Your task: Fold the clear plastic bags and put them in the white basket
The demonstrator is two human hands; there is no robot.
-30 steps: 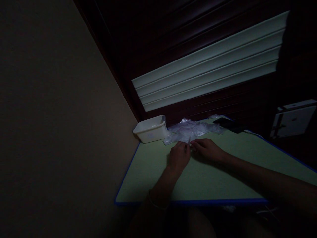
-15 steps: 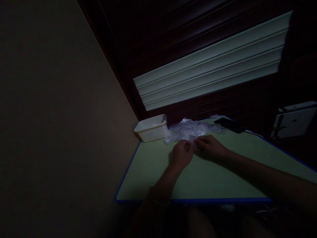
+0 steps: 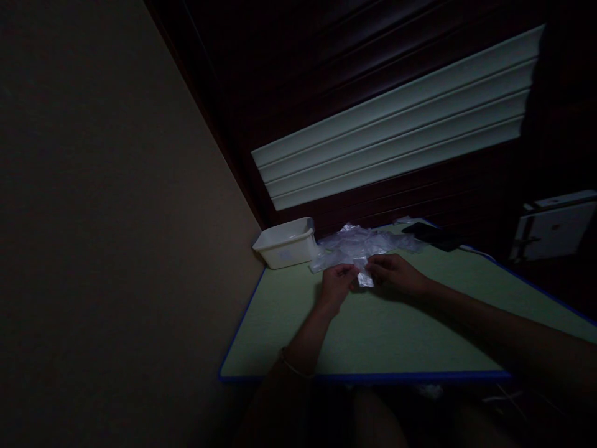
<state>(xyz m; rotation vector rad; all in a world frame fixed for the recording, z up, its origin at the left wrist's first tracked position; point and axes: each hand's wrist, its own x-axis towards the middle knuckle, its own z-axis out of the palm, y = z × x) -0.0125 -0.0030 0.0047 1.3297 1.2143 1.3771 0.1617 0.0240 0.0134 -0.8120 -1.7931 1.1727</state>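
Observation:
A small clear plastic bag [image 3: 364, 277] is pinched between my two hands above the green table [image 3: 392, 336]. My left hand [image 3: 336, 287] closes its fingertips on the bag's left side. On the opposite side my right hand [image 3: 394, 272] grips the bag with thumb and fingers. Just behind the hands lies a pile of clear plastic bags [image 3: 349, 239]. The room is dim, and what the small bag contains cannot be made out.
A white plastic bin [image 3: 288, 254] stands at the table's back left, near the wall. A dark flat object [image 3: 431, 235] with a white cable lies at the back right. Blue edging [image 3: 392, 377] runs along the table's front.
The small bag now shows more fully between my hands, its lower part hanging below the fingertips. My left hand has turned slightly, its fingers reaching more to the right.

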